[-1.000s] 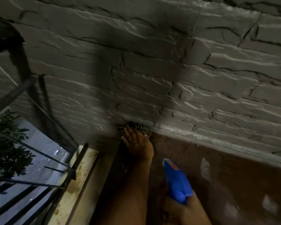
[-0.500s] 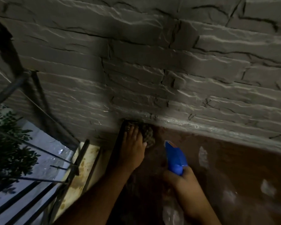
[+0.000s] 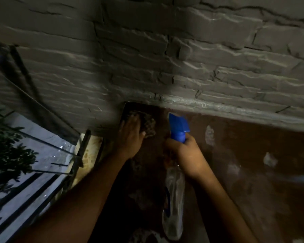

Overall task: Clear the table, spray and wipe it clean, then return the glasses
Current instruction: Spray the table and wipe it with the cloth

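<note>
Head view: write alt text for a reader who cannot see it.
A person's left hand presses a patterned cloth flat into the far corner of a dark brown table against a grey stone wall, while the right hand grips a clear spray bottle with a blue nozzle. The scene is dim.

cloth (image 3: 148,124) on table (image 3: 253,163) corner (by wall (image 3: 165,58)) | spray bottle (image 3: 175,186) right

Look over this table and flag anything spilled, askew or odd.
Pale foamy patches dot the dark brown tabletop near the grey brick wall; they look like unwiped spray. The left hand presses a patterned cloth into the far corner, and the right hand grips the blue-headed clear spray bottle. Nothing else stands out.
</note>
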